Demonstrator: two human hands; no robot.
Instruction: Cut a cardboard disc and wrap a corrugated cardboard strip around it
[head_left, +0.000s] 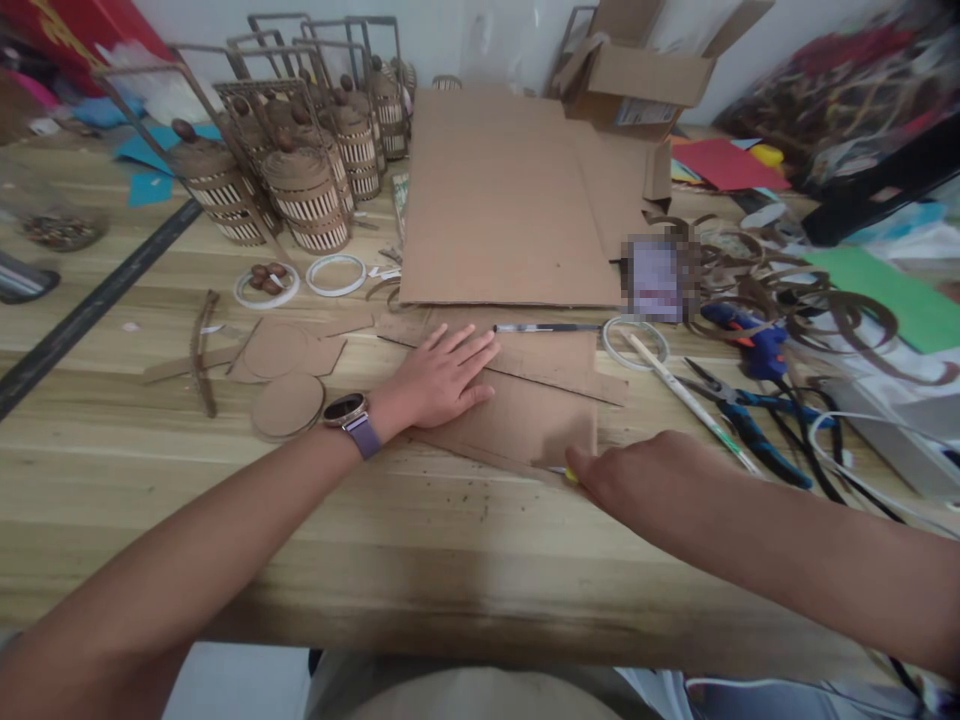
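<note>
My left hand (442,380) lies flat with fingers spread on a piece of brown cardboard (517,415) and a narrow cardboard strip (551,384). A watch with a purple strap (363,433) is on that wrist. At the cardboard's near right corner, my right hand (622,468) is closed around a yellow utility knife (572,474). Its blade meets the near edge of the cardboard; most of its handle is hidden by my fingers. A dark pen (547,327) rests just beyond my left fingertips.
Cardboard circles (288,405) lie left. Several bamboo lanterns (306,200) stand behind them. A large cardboard sheet (502,200) spans the back. Pliers (750,420), a blue glue gun (750,340), a tape ring (636,343) and curled brown strips (847,320) crowd the right.
</note>
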